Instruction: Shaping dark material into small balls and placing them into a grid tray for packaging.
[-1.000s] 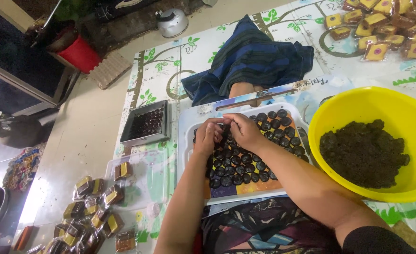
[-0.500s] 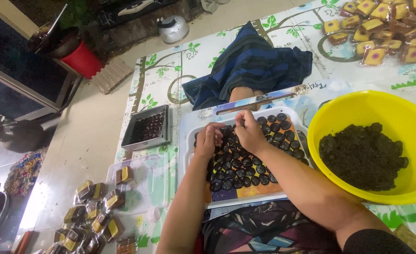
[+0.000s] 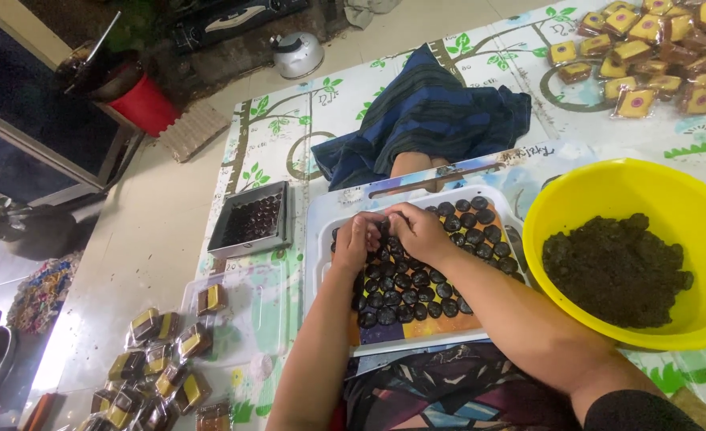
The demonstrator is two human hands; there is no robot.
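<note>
Pale tiled floor (image 3: 129, 263), glossy, light reflecting near left edge. Printed plastic mat (image 3: 305, 128) with green tree and leaf pattern spread over floor, reaching right edge. Dark-framed glass door or low window (image 3: 25, 152) at upper left, dark beyond. Red bucket (image 3: 149, 105) beside frame, ribbed beige mat (image 3: 197, 132) just next to it. Metal kettle (image 3: 299, 54) on floor near mat's far edge. Crocheted rug (image 3: 41, 295) at left edge.

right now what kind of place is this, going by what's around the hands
Probably a home floor used for making sweets by hand. Both hands work over a white tray of dark round balls on a printed plastic floor mat, beside a yellow plastic bowl of dark mixture.
</note>
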